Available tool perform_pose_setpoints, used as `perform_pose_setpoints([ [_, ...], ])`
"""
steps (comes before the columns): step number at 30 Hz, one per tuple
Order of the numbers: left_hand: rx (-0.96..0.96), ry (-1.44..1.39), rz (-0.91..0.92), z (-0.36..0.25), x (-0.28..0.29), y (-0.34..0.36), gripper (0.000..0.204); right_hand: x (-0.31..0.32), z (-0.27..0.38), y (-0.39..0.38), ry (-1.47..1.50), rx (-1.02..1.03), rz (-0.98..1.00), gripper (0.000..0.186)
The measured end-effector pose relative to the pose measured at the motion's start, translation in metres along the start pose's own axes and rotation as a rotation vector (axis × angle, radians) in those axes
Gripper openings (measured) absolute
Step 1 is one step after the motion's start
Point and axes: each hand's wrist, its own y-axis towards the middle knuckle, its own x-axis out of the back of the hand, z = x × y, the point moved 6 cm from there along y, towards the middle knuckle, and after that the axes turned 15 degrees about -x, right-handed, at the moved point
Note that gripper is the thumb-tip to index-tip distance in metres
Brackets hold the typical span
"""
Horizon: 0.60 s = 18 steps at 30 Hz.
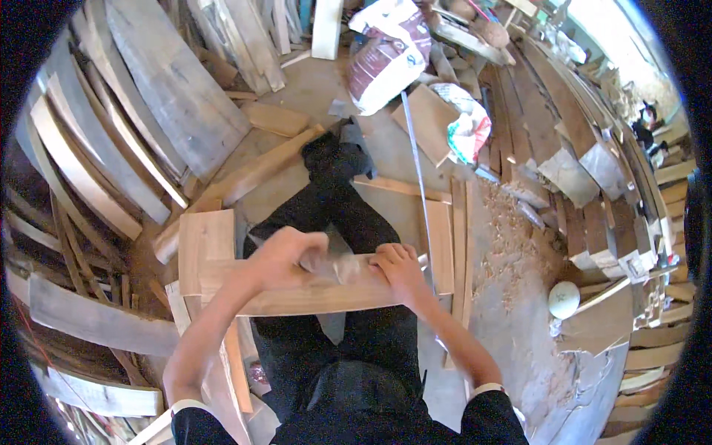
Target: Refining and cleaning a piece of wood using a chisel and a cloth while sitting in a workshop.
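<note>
Right hand (401,271) grips the wooden board (319,301) near its right end; blurred left hand (285,254), grip unreadable, meets the far edge; floor (495,319) spreads rightward.

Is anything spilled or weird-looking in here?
Yes, wood shavings are scattered messily over the floor on the right, like a spill. A pale round thing, maybe a ball, looks odd near all those wooden planks.

A light-brown wooden board (319,300) lies crosswise over the legs (380,337).
</note>
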Motion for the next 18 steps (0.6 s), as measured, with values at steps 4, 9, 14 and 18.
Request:
perform_pose_setpoints([
  [4,-0.164,0.255,0.158,-0.017,-0.010,-0.012,0.034,-0.004,0.010,0.007,-0.083,0.196,0.181,0.019],
  [9,-0.271,0.393,0.080,-0.020,-0.008,-0.021,0.039,-0.025,-0.013,0.018,0.095,0.109,0.389,0.017],
  [14,-0.095,0.072,-0.442,-0.007,0.035,-0.054,0.015,-0.008,0.028,0.030,0.170,-0.001,0.200,0.042],
  [18,-0.087,-0.342,-1.279,0.006,0.046,-0.080,0.017,-0.022,-0.015,0.043,-0.013,-0.166,0.102,0.045],
])
